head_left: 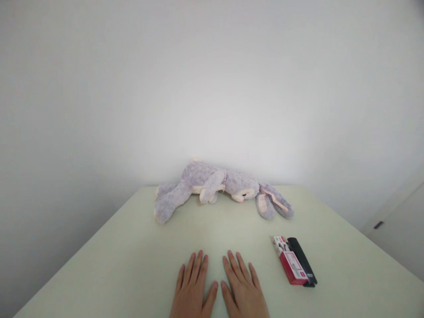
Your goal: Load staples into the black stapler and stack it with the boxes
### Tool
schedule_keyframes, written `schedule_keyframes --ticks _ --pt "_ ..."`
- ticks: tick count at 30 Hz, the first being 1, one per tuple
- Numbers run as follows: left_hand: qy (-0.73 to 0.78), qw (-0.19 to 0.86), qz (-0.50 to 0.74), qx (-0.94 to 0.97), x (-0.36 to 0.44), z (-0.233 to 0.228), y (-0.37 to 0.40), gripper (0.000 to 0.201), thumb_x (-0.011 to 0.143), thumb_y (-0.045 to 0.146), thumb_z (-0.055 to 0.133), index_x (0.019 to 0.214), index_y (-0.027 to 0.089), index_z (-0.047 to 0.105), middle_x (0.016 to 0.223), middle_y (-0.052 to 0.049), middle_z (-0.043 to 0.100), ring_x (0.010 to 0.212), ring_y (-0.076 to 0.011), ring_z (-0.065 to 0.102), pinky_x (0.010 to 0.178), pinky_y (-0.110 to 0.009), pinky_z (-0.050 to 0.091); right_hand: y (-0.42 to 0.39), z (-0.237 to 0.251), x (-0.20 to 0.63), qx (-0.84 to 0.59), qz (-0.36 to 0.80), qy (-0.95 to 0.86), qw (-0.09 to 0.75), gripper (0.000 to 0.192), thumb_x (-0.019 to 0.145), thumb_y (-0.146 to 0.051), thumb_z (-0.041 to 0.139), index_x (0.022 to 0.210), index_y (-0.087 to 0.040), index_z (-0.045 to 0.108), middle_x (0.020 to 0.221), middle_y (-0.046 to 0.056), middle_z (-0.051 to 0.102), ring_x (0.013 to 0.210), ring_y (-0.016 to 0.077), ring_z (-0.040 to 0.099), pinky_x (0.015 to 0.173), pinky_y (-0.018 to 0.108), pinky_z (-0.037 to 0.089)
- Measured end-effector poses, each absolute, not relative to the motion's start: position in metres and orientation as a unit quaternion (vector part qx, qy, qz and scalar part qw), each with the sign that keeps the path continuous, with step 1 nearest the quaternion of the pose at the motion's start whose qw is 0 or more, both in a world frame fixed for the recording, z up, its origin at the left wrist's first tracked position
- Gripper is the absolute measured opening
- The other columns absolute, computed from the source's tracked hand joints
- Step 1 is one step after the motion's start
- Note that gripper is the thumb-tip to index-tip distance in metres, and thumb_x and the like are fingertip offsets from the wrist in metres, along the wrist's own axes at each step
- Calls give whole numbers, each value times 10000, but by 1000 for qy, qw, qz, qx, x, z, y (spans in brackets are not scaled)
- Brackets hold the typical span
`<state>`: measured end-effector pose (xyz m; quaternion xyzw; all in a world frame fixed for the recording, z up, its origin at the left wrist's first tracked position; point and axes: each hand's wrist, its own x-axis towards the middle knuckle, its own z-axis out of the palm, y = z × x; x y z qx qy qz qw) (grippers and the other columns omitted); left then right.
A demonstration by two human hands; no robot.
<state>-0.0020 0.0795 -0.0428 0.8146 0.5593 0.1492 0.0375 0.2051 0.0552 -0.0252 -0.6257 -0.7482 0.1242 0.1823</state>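
1. I'm looking down at a pale green, flat-topped bench (132, 265) set against a plain white wall (212, 88).
2. My left hand (193, 289) lies palm down on the bench at the near edge, fingers stretched out and close together, the grip flat and wide with nothing in it.
3. My right hand (242, 289) lies just beside it, also palm down, fingers slightly fanned, the grip just as flat and holding nothing; the two thumbs sit near each other but I see a sliver of bench between them.
4. Nearest my right hand, off to its right, there's a small red and white printed cardboard box (290, 261) lying flat, apart from my fingers.
5. A slim black oblong case (302, 261) lies touching the box along its right side, both angled the same way.
6. Farther back, near the wall, a grey-lilac plush rabbit with cream paws (212, 183) lies on its side, long ears trailing right, legs to the left, well apart from both hands.
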Motion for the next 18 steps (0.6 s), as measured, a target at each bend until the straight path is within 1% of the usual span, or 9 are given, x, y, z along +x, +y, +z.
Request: schedule_keyframes --ticks 3,4,6,9,10,12,14,16,18 --pt "575 78 161 798 2 -42 79 636 999 530 400 1576 272 324 1664 -30 254 1549 -317 234 1240 -624 243 56 -20 204 -626 173 -735 195 591 990 -414 461 1565 -339 348 1641 -22 225 1542 337 189 1237 675 154" --pt "584 96 174 787 8 -42 79 628 999 511 398 1569 252 350 1665 -47 258 1551 -321 226 1244 -635 219 57 -17 204 -624 200 -726 208 593 978 -399 475 1558 -317 380 1638 -5 261 1541 335 198 1240 670 146" --pt "581 157 216 769 30 -44 78 633 996 472 389 1561 186 375 1667 -92 256 1556 -316 211 1260 -620 180 58 -5 207 -620 253 -695 263 595 973 -374 464 1554 -255 410 1631 39 320 1539 309 226 1249 624 182" --pt "489 329 296 752 86 -47 75 725 965 460 422 1583 99 303 1686 -125 193 1570 -265 165 1293 -472 162 59 21 225 -614 264 -642 375 589 997 -410 424 1556 -224 413 1649 67 317 1545 256 234 1261 538 223" --pt "461 402 316 725 108 -46 73 752 956 467 437 1592 97 276 1695 -115 167 1574 -244 146 1292 -413 166 60 30 237 -621 243 -626 403 585 997 -439 428 1547 -238 429 1655 63 314 1548 250 230 1264 532 217" --pt "438 544 345 627 149 -40 70 736 966 471 421 1601 134 265 1699 -73 194 1572 -200 152 1276 -327 179 61 43 270 -649 189 -591 440 586 985 -486 438 1523 -254 464 1646 61 346 1547 251 243 1265 533 213" --pt "412 634 362 545 182 -28 69 755 942 472 475 1597 149 282 1693 -62 233 1567 -182 173 1258 -277 176 62 48 311 -680 134 -547 469 613 960 -510 448 1499 -224 494 1615 88 404 1536 267 274 1254 518 248" --pt "404 668 366 506 206 -11 70 771 912 460 523 1586 149 316 1686 -70 259 1565 -185 187 1254 -269 155 62 42 355 -713 80 -499 486 648 924 -547 469 1451 -179 548 1565 133 470 1512 305 325 1234 517 291" --pt "419 674 360 491 221 6 72 775 890 430 533 1574 124 339 1679 -92 276 1564 -201 196 1258 -286 139 60 30 391 -744 113 -445 486 680 901 -577 480 1427 -155 568 1480 186 550 1376 333 517 1113 487 455"
